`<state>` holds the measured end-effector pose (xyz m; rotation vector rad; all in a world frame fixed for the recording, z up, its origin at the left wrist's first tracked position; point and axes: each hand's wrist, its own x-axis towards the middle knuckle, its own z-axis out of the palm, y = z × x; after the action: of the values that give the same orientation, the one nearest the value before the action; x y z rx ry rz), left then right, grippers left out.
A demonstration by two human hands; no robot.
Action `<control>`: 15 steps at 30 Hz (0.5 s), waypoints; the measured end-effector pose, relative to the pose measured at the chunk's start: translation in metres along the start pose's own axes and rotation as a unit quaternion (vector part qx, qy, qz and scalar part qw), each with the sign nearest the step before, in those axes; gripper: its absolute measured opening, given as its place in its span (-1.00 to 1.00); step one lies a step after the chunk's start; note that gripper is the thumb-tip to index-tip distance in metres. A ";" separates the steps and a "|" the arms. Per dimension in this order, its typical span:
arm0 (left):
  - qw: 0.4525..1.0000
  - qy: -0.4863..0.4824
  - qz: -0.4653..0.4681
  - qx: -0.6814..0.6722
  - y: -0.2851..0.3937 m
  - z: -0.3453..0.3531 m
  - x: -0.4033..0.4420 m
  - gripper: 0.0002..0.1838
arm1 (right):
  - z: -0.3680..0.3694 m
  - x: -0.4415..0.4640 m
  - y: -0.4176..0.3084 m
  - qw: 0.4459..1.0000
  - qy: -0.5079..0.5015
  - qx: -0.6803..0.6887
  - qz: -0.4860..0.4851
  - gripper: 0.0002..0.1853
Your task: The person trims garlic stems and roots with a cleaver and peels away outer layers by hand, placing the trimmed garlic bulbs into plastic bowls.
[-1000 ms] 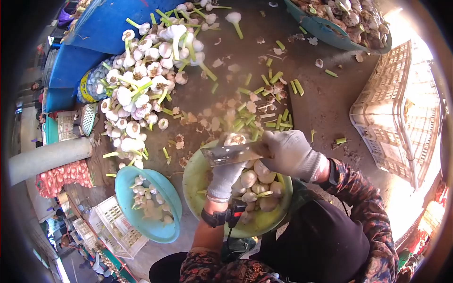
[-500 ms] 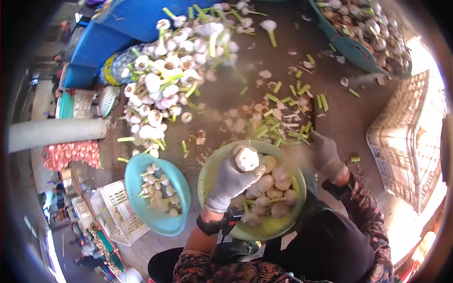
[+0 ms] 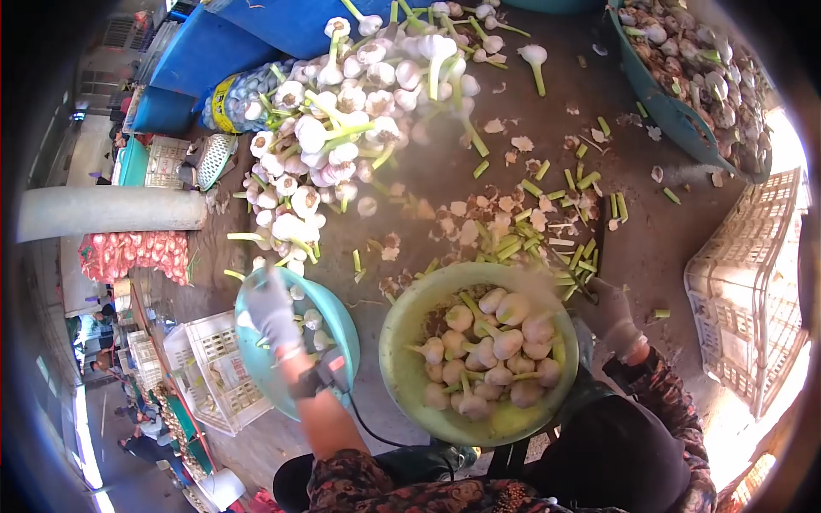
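My left hand [image 3: 272,315], in a grey glove, is over the teal basin [image 3: 345,342], which holds several trimmed garlic bulbs. Motion blurs its fingers; a pale patch shows beside them, and I cannot tell if it is a held bulb. My right hand [image 3: 611,318], also gloved, is closed at the right of the green basin [image 3: 392,359]. A thin, dark, curved blade [image 3: 604,244] runs up from its fingers, partly lost against the dark surface. Inside the green basin lie garlic bulbs [image 3: 505,344], several with short green stems.
A big heap of stemmed garlic [image 3: 342,128] covers the far left. Cut stems [image 3: 513,244] and peelings litter the middle. A full teal tub [image 3: 684,120] stands far right, a white crate [image 3: 744,282] below it. Another crate [image 3: 209,363] and a red net sack [image 3: 137,256] are left.
My left hand has gone left from above the green basin to the teal basin; the garlic bulb it held no longer shows clearly. My right hand stays beside the green basin. The view has shifted.
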<state>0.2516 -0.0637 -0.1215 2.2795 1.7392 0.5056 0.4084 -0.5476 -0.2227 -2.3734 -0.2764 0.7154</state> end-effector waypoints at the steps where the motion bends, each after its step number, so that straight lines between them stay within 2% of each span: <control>1: 0.979 -0.148 -0.084 -0.108 0.018 0.024 -0.003 -0.36 | 0.000 0.002 -0.007 1.000 0.003 -0.002 -0.002 -0.74; 2: 0.918 -0.292 -0.164 -0.211 0.036 0.052 -0.010 -0.37 | 0.001 0.002 -0.017 1.000 -0.005 -0.010 0.001 -0.73; 4: 0.897 -0.343 -0.121 -0.250 0.049 0.114 -0.015 -0.36 | 0.004 0.003 -0.024 1.000 -0.008 -0.017 0.006 -0.72; 7: 0.879 -0.392 -0.140 -0.231 0.062 0.191 0.001 -0.48 | 0.006 0.007 -0.023 0.999 0.027 -0.016 -0.030 -0.62; 9: 0.936 -0.309 0.069 -0.156 0.045 0.237 0.010 -0.61 | 0.003 0.007 -0.028 0.999 0.019 -0.023 -0.028 -0.59; 10: 0.935 -0.313 0.068 -0.155 0.048 0.236 0.002 -0.61 | 0.000 0.009 -0.032 0.999 0.018 -0.024 -0.023 -0.59; 12: 0.861 -0.364 0.079 -0.348 0.072 0.207 -0.030 -0.54 | -0.007 0.016 -0.043 0.998 -0.033 -0.050 -0.018 -0.72; 13: 0.830 -0.427 -0.002 -0.358 0.092 0.168 -0.053 -0.53 | -0.002 0.023 -0.044 0.998 -0.029 -0.049 -0.011 -0.72; 15: 0.748 -0.525 0.037 -0.404 0.090 0.150 -0.083 -0.55 | 0.012 0.034 -0.043 0.983 -0.004 0.020 -0.185 -0.73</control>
<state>0.3723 -0.1643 -0.2350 1.4411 0.6333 -0.0788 0.4290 -0.4958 -0.2175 -2.1939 -0.6790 0.5475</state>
